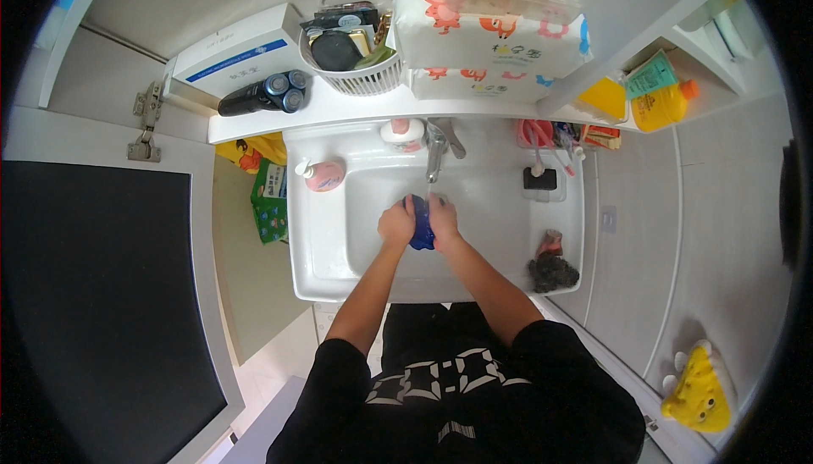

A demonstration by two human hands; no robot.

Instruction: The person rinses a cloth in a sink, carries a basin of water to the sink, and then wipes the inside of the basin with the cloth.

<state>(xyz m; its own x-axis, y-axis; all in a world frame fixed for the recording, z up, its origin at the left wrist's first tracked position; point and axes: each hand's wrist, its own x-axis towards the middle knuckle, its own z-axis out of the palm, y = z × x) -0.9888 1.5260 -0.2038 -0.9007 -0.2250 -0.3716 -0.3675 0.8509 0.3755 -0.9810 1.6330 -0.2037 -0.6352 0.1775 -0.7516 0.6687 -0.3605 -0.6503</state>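
Note:
A dark blue wet cloth (420, 231) is gripped between my two hands over the white sink basin (364, 269). My left hand (396, 223) closes on its left side, and my right hand (442, 219) closes on its right side. Just beyond my hands, the metal faucet (436, 155) points down toward the cloth, with what looks like a thin stream of water under its spout. The fingertips of both hands are partly hidden by the cloth.
A pink pump bottle (324, 175) stands on the sink's left ledge. Beside the faucet is a white-topped bottle (401, 134). A black soap block (539, 179) and a dark mesh pouf (554, 273) sit on the right rim. The shelf above holds a shaver (264, 94) and a white basket (364, 79).

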